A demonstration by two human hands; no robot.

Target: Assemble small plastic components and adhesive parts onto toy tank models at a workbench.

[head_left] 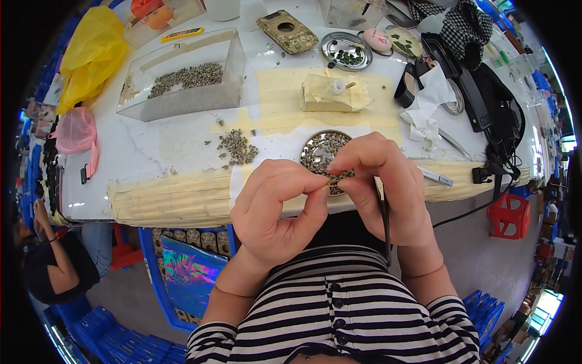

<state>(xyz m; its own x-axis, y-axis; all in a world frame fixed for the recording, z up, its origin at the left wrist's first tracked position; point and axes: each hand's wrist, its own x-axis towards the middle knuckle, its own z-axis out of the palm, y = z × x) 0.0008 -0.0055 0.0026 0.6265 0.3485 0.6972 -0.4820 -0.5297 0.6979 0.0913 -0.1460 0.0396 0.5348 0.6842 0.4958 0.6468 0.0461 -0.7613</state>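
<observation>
A round metal dish (305,144) full of small grey-brown pieces (324,148) sits near the table's front edge. Over its near side, the thumb and forefinger of my left hand (276,203) are pinched on a tiny piece, too small to make out clearly. My right hand (391,185) meets it there, its thumb and fingertips closing at the same spot. A slim dark tool (383,221) is tucked in my right hand and points down toward my body; its kind is unclear. Left of the dish lies a loose pile of similar pieces (236,147).
A clear box (145,112) of grey pieces stands at the back left. Behind the dish is a tape-covered block (330,103) with a small bottle. Tweezers (454,144), a cutter (436,176) and cables lie right. A co-worker (57,267) sits at left.
</observation>
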